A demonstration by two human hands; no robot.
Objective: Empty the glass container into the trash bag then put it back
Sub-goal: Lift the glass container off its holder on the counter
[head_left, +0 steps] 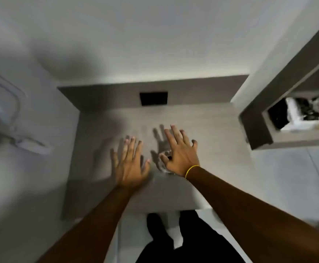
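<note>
A small clear glass container (163, 165) stands on the grey wooden tabletop (211, 149), mostly covered by my right hand (179, 150). That hand hovers over it with fingers spread; only the thumb lies near the rim, and no grip shows. A yellow band circles that wrist. My left hand (129, 164) is flat and open just to the left of the glass, fingers apart and holding nothing. The picture is blurred by motion. No trash bag is in view.
A dark square opening (153, 98) sits in the table's raised back panel. At right a grey shelf unit (259, 118) holds black and white items (304, 114). A white cable and plug (22, 143) lie at left. My feet (174, 234) stand below the table's front edge.
</note>
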